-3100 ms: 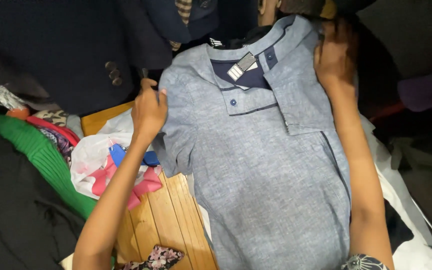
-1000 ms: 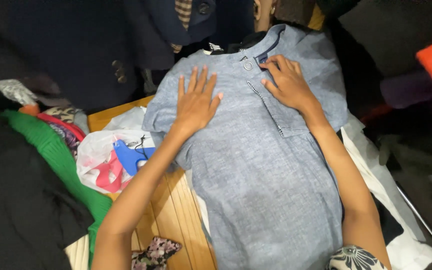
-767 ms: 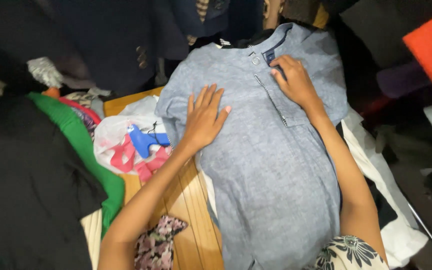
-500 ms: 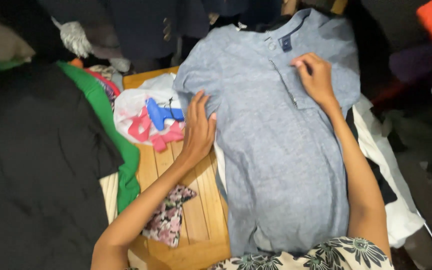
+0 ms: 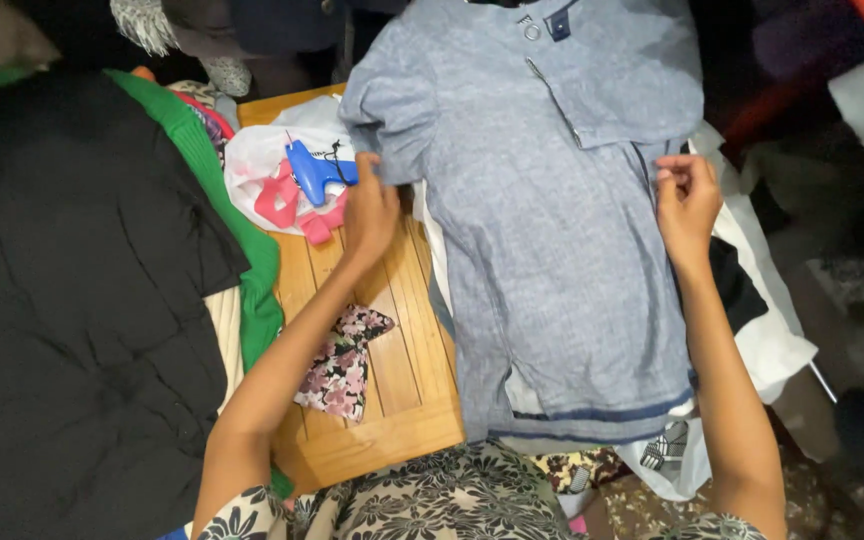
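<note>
A blue-grey short-sleeved shirt (image 5: 552, 230) lies flat, collar away from me, over a wooden slatted table (image 5: 392, 370). My left hand (image 5: 372, 205) pinches the shirt's left edge just below the sleeve. My right hand (image 5: 685, 200) grips the shirt's right side edge below the folded sleeve. Both arms reach forward from the bottom of the view.
A white plastic bag (image 5: 272, 170) with blue and pink plastic objects sits at the table's far left. A floral cloth (image 5: 342, 360) lies on the wood. A black garment (image 5: 72, 300) and a green one (image 5: 222, 200) cover the left. White fabric (image 5: 762, 310) lies under the shirt at right.
Both hands slid from flat on the shirt's chest out to its side edges and took hold. The view shifted so the shirt's hem now shows.
</note>
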